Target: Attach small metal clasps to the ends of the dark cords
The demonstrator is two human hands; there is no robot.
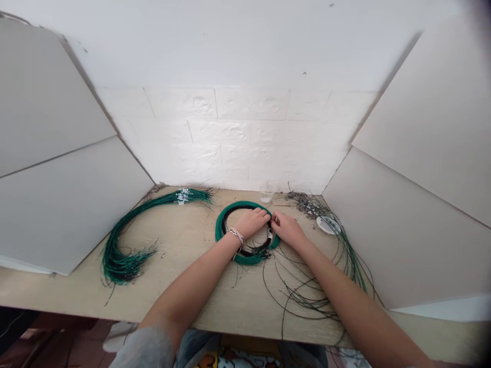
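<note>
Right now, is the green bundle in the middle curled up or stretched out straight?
Curled up: the green bundle bends into a ring on the table.

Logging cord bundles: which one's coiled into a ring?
The middle green bundle, at the left hand and right hand; the left bundle curves openly, the right strands spread loose.

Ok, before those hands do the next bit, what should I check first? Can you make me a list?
1. Left hand at the green-and-black coil: ok, it lies across its upper part.
2. Right hand at the coil: ok, fingertips at its upper right.
3. What the fingertips pinch: cannot tell, too small.
4. Loose strands clear of the right forearm: not ok, some lie right by it.
5. Green bundle on the left, apart from both hands: ok.
</note>
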